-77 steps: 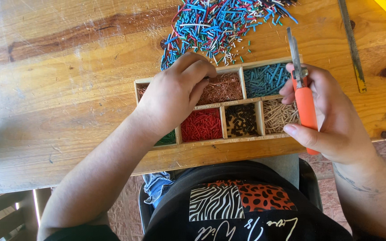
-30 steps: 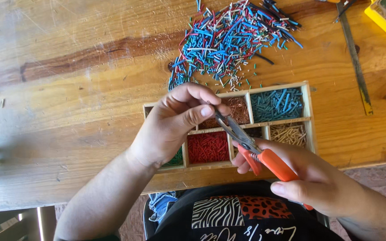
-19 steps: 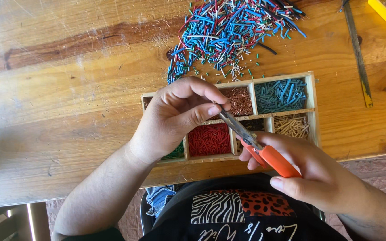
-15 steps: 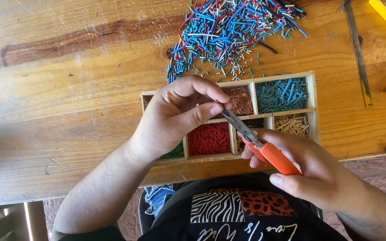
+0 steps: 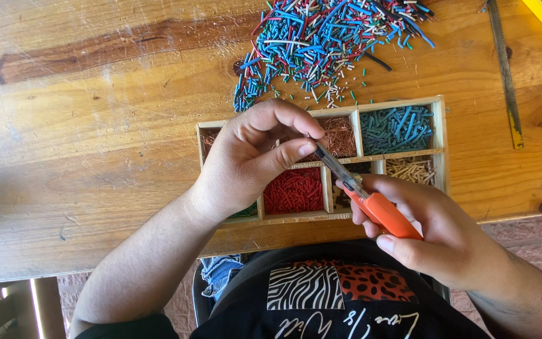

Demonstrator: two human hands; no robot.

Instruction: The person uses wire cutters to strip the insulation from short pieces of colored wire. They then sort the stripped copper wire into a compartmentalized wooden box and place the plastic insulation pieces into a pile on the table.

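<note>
Scratched wooden table (image 5: 83,144), daylight, seen from above; paved floor shows below its near edge. A wooden compartment tray (image 5: 441,150) sits at the near edge, sorted: copper strands, blue-green bits, red bits (image 5: 293,190), pale bits. Beyond it lies a loose pile of cut wire pieces (image 5: 330,44), blue, red, green and white.

Little has changed since half a second ago: both hands remain over the tray, the tool tip at the same fingertips.

Left hand (image 5: 252,157) arched over the tray's left side, thumb and forefinger pinched together; the piece between them is too small to make out. Right hand (image 5: 434,235) wrapped around orange-handled wire strippers (image 5: 368,198), nose angled up-left, touching the left thumb tip.
</note>
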